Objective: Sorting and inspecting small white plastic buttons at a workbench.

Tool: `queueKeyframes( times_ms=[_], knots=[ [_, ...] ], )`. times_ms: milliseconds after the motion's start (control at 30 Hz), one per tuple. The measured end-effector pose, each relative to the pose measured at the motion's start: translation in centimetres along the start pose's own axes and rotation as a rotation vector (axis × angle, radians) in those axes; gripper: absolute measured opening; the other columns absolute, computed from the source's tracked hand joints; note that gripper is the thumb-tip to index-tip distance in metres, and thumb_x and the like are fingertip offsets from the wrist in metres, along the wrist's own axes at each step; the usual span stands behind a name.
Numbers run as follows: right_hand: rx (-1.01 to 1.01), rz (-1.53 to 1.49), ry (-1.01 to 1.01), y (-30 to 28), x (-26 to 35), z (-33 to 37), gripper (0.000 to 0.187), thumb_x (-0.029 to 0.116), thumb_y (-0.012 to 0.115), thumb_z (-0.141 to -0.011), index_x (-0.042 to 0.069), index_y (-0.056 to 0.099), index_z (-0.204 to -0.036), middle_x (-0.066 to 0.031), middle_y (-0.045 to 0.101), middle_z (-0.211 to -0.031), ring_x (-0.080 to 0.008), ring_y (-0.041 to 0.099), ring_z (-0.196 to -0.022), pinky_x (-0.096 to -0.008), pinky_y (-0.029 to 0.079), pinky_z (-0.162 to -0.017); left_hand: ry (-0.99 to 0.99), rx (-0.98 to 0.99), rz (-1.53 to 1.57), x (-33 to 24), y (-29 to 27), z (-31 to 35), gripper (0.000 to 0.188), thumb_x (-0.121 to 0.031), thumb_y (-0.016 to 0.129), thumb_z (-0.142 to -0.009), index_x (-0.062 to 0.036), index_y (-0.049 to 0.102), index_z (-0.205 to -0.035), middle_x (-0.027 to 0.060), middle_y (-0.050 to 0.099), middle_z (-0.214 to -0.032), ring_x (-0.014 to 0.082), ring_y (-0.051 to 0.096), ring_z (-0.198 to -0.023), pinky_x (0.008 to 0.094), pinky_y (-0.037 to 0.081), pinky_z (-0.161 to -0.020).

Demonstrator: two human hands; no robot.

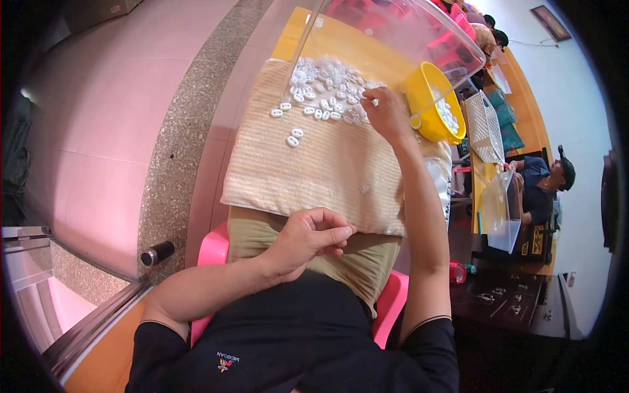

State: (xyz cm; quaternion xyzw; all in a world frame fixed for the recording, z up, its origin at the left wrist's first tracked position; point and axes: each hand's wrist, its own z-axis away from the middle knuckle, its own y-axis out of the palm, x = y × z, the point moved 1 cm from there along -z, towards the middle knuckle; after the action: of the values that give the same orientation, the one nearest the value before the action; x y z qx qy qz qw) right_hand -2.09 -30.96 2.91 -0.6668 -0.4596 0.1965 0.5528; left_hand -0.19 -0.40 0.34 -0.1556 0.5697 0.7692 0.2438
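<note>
My left hand (308, 237) is held over my lap by the near edge of a striped beige towel (314, 164). Its thumb and forefinger are pinched together; anything between them is too small to make out. My right hand (388, 112) reaches across the towel to the right side of a heap of small white oval plastic pieces (327, 80). Its fingers are curled, and what they hold, if anything, is hidden. Several of these ovals lie loose at the heap's left, including a white oval piece (293, 141). A small clear piece (365, 189) rests on the towel.
A yellow tub (424, 121) containing white pieces stands tilted, right of my right hand. A large clear plastic bin (393, 39) spans the far end. Farther right are a white perforated basket (485, 128), another clear bin (501, 219) and a seated person (537, 183). A pink chair (392, 308) is beneath me.
</note>
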Motion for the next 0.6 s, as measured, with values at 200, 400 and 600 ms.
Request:
queueKeyframes(
  times_ms=[200, 400, 600],
  knots=[
    [0.048, 0.115, -0.004, 0.9, -1.5, -3.7, 0.023, 0.020, 0.063, -0.084, 0.007, 0.072, -0.100, -0.0157, 0.068, -0.098, -0.0320, 0.065, -0.093, -0.0404, 0.050, -0.084, -0.016, -0.011, 0.020, -0.3, -0.1, 0.2, 0.011, -0.007, 0.068, -0.087, -0.0039, 0.063, -0.096, 0.0070, 0.067, -0.098, 0.0088, 0.061, -0.076, 0.0242, 0.055, -0.070],
    [0.239, 0.200, 0.103, 2.2, -2.0, -6.5, 0.027, 0.022, 0.062, -0.083, 0.013, 0.072, -0.106, -0.0180, 0.066, -0.108, -0.0333, 0.062, -0.105, -0.0413, 0.049, -0.089, -0.031, -0.003, 0.060, -0.6, -0.2, 0.1, 0.010, -0.007, 0.068, -0.087, -0.0033, 0.063, -0.095, 0.0074, 0.067, -0.098, 0.0086, 0.061, -0.075, 0.0236, 0.054, -0.069],
    [0.272, 0.091, 0.191, 3.0, -2.5, -7.4, 0.025, 0.026, 0.064, -0.081, 0.010, 0.074, -0.097, -0.0186, 0.069, -0.097, -0.0354, 0.064, -0.096, -0.0429, 0.051, -0.085, -0.024, 0.015, 0.075, -0.7, -0.1, 0.0, 0.011, -0.008, 0.068, -0.087, -0.0020, 0.063, -0.095, 0.0072, 0.067, -0.093, 0.0081, 0.060, -0.073, 0.0222, 0.052, -0.067]
  ],
)
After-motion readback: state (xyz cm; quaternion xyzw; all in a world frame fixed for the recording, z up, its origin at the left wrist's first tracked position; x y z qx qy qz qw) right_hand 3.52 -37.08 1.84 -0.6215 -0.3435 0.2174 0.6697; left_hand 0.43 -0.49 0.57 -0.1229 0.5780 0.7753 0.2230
